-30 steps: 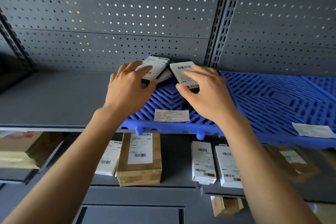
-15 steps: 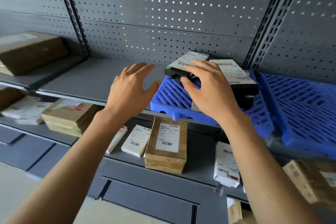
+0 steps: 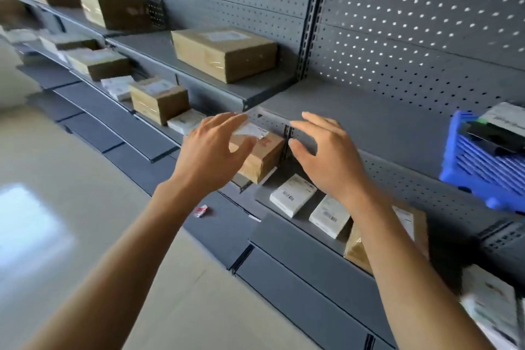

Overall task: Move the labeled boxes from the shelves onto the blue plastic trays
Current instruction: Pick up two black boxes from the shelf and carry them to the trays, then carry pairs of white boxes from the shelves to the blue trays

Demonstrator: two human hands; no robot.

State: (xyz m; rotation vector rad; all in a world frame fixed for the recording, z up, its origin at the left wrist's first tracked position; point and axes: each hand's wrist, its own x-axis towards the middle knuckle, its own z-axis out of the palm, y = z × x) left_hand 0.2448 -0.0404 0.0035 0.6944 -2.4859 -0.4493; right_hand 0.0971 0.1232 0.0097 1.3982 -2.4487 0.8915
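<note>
Hovering both hands empty, fingers spread: left hand (image 3: 211, 150), right hand (image 3: 326, 156), either side of brown box (image 3: 262, 156) on middle shelf (image 3: 287, 207). I judge it stiff cardboard, taped, moderately light; I'd grip opposite side faces. Tray (image 3: 480, 167) well right, already loaded.

A grey perforated back panel (image 3: 412, 37) runs along the wall, split by a slotted upright post (image 3: 314, 17). Down below, the pale beige floor (image 3: 71, 179) carries a bright patch of reflected light (image 3: 25, 224) at the left. And there, on a dark grey base plate (image 3: 216, 224), lies a small red-and-white scrap (image 3: 201, 211).
</note>
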